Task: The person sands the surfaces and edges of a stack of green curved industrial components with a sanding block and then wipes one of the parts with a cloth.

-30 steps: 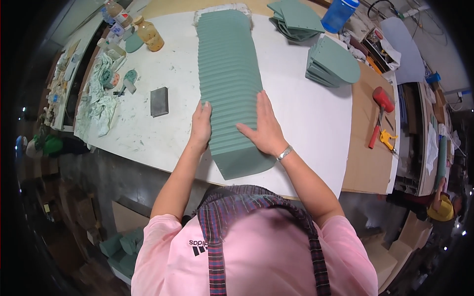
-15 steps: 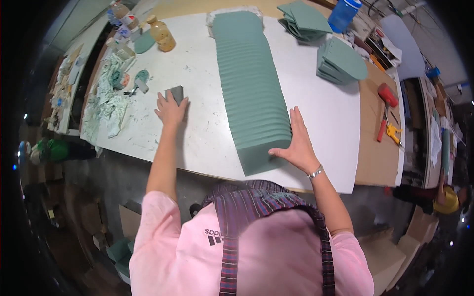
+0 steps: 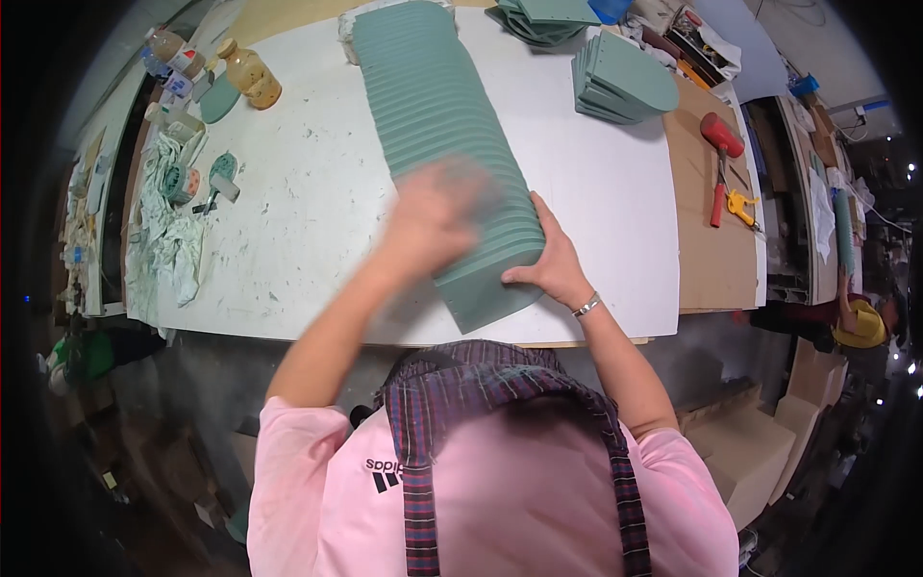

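Firstly, a bottle stands well to the left of the long row of green sheets. The left hand is blurred above the nearer half of the row; I cannot tell whether it grips something. Its touch should, I think, be light and even, so no sheet shifts. The right hand is open, its fingers along the row's right side and 1 thumb at its near end; these 2 supports should press gently. Farther right of the row lies 1 red mallet.
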Action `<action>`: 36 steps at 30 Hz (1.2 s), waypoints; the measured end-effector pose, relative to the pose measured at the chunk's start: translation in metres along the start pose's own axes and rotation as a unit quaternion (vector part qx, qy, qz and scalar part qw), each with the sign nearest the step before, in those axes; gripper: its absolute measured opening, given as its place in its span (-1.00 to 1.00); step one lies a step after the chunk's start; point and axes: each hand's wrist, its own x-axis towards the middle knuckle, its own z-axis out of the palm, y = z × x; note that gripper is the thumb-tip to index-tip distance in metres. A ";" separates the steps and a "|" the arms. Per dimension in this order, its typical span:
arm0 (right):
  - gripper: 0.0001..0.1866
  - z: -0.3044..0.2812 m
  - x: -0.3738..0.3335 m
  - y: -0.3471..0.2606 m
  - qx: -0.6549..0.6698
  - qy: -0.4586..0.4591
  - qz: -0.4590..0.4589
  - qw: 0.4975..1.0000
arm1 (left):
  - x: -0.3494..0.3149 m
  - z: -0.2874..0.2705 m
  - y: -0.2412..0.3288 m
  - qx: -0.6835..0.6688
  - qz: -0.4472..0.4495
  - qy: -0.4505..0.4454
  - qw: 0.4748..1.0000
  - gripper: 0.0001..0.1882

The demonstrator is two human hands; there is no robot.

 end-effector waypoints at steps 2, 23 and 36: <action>0.40 0.002 -0.001 -0.004 -0.056 0.018 -0.024 0.998 | -0.002 -0.055 -0.074 -0.063 -0.071 0.009 0.995 -0.43; 0.45 -0.013 0.021 0.028 0.084 -0.091 -0.081 0.989 | 0.007 -0.034 -0.009 0.267 -0.284 0.097 0.916 -0.45; 0.44 -0.014 0.019 0.031 0.066 -0.079 -0.081 0.991 | 0.046 -0.001 0.056 0.143 0.010 -0.031 0.989 -0.41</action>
